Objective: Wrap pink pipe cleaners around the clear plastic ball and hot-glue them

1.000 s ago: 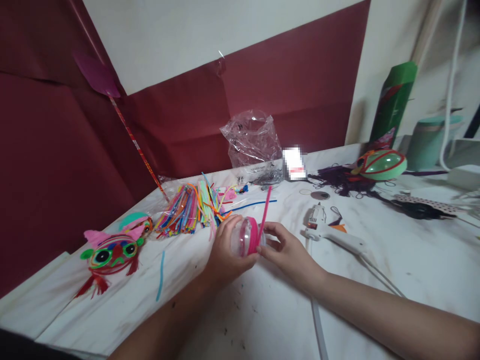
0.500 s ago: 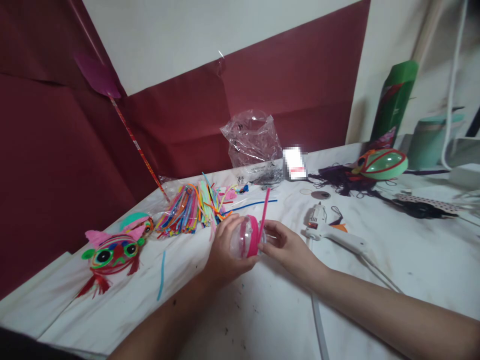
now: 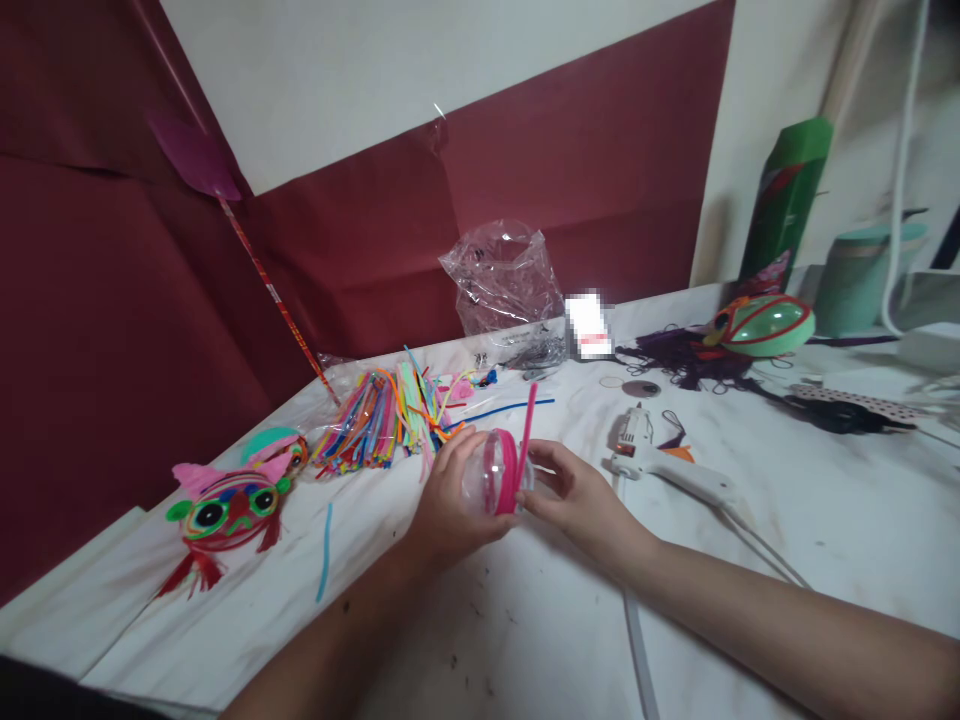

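My left hand [image 3: 447, 505] is wrapped round a clear plastic ball [image 3: 475, 482] from its left side. A pink pipe cleaner [image 3: 529, 425] circles the ball as a band, and its free end sticks up above. With thumb and fingers at the ball's right side, my right hand [image 3: 581, 500] pinches the pink pipe cleaner against it; the fingertips are partly hidden behind the ball. Just beyond my right hand lies a white hot glue gun [image 3: 675, 470] on the table. A bundle of coloured pipe cleaners [image 3: 367, 425] rests beyond my left hand.
At the left sits a decorated animal-face ball [image 3: 236, 510] with tassels, near a loose blue pipe cleaner [image 3: 324, 552]. A clear plastic bag [image 3: 504, 285] and a blurred-out phone-like object [image 3: 589, 325] stand at the back. A green balloon-shaped craft [image 3: 772, 325] lies at the right, beside purple tassels [image 3: 675, 360].
The free end of the pink pipe cleaner has shifted down very slightly. Both hands keep nearly the same grip and place on the ball.
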Tool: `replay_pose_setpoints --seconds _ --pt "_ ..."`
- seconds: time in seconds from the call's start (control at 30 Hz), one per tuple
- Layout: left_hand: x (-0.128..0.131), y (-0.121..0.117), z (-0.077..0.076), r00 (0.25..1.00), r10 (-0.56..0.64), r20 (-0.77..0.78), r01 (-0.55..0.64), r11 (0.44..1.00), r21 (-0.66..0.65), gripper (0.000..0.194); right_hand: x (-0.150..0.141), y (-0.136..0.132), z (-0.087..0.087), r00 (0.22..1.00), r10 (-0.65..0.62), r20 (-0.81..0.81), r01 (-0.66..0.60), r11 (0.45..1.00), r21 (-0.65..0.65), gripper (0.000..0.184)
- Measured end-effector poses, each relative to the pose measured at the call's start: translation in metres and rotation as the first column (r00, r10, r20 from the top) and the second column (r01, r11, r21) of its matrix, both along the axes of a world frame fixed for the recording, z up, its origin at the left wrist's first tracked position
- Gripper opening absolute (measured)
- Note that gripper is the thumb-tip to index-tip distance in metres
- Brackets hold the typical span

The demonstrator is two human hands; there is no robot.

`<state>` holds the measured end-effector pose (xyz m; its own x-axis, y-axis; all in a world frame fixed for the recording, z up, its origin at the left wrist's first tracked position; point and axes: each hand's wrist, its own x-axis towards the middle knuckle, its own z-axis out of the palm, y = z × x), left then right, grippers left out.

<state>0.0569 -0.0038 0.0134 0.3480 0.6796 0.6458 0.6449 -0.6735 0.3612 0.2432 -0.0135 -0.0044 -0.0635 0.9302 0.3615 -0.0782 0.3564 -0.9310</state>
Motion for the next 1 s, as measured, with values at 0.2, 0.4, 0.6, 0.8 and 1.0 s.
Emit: replay_pose_setpoints --seconds 0.2,0.4,0.6,0.8,1.0 --pt "0.002 -0.001 -0.002 1.000 -0.009 -0.003 0.009 0.999 0.035 0.087 0.002 -0.002 0.003 1.000 -0.003 0.024 0.004 0.999 -0.032 0.040" --pt "0.003 -0.003 -0.004 1.000 -0.006 -0.017 0.007 0.999 0.054 0.086 0.003 -0.001 0.003 1.000 -0.004 0.016 0.005 0.999 -0.037 0.039" --pt "0.004 -0.004 -0.004 0.999 -0.016 -0.042 0.020 0.995 0.095 0.086 0.004 -0.001 0.004 0.999 -0.028 0.022 0.029 0.999 -0.044 0.041" --pt "0.003 -0.004 -0.004 0.998 -0.029 -0.063 0.036 0.992 0.119 0.085 0.005 -0.002 0.006 0.998 -0.041 0.040 0.044 0.996 -0.074 0.044" --pt "0.004 -0.005 -0.001 0.997 -0.021 -0.077 0.031 0.992 0.126 0.086 0.005 -0.004 0.012 0.998 -0.042 0.050 0.045 0.996 -0.076 0.042"
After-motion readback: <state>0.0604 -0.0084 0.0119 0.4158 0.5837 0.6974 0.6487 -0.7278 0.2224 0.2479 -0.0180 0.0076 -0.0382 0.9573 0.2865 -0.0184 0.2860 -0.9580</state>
